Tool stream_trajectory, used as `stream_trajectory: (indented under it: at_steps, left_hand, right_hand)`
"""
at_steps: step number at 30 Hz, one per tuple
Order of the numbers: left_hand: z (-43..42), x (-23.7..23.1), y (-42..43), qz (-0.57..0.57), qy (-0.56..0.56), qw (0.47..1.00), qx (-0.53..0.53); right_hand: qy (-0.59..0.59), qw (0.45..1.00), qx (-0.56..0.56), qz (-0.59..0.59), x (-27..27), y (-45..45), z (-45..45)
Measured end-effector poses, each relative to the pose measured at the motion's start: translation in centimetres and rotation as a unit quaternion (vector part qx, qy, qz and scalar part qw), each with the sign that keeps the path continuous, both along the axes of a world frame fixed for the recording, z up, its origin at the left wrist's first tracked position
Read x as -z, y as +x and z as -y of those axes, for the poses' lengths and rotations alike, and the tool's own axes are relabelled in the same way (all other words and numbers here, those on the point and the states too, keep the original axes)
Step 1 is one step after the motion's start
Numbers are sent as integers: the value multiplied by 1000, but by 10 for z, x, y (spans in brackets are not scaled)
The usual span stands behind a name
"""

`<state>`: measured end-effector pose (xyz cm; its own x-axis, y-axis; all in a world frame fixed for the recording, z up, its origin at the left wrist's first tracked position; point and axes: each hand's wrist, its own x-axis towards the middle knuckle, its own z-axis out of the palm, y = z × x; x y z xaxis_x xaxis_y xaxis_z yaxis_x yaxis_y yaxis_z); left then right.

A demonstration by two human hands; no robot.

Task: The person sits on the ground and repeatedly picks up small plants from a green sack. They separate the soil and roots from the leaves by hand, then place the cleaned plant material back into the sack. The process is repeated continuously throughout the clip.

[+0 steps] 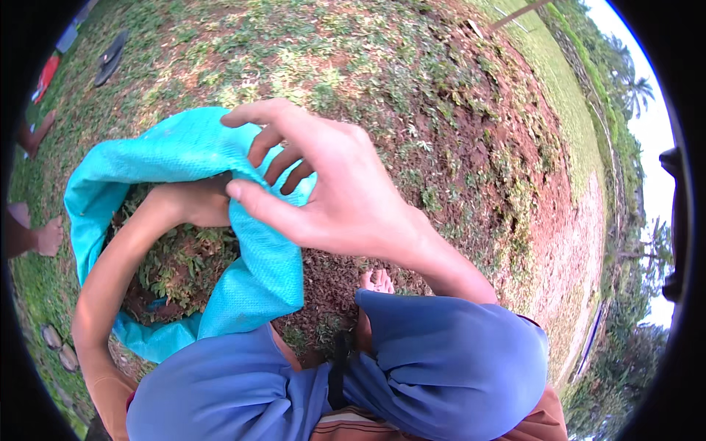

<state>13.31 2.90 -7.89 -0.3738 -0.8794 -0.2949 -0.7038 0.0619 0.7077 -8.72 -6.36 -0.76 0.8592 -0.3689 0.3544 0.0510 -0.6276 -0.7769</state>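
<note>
A turquoise woven plastic sack (253,286) stands on the ground before my left knee with its mouth open and its rim folded outward. Inside it lie cut weeds and grass mixed with soil (187,259). My left hand (207,201) reaches into the mouth at the right inner side, against the fabric. Its fingers are hidden by the rim. Over the sack's right edge is my right hand (325,182), palm down, fingers spread and bent. The thumb tip is at the rim, and I see no object between the fingers; whether it touches the fabric is unclear.
A strip of loose reddish soil and weeds (485,127) runs along the right. A dark flip-flop (111,58) lies upper left. Another person's bare foot (49,236) is left of the sack. A pair of sandals (60,347) lies lower left. My bare foot (378,281) is below my right hand.
</note>
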Motion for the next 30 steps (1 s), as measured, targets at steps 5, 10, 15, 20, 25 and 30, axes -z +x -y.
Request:
stream_trajectory:
  at_steps: [5,10,15,20,25,30]
  left_hand:
    - [-6,-28,-23,137,2,990,-35]
    - [-10,-20,-29,199,18,977,-76]
    - [-17,-13,-33,247,44,961,-120]
    - [-21,-14,-42,276,69,946,-155]
    - [-30,-14,-47,284,91,936,-186]
    - [-50,-14,-39,274,91,934,-208]
  right_hand:
    - [95,994,57,20,40,-68,21]
    - [109,942,314,-38,118,-228,91]
    - [-39,709,681,-179,184,-462,212]
    - [-62,645,602,-467,202,-611,286]
    - [-72,681,545,-483,217,-609,333]
    - [-77,656,566,-493,227,-599,339]
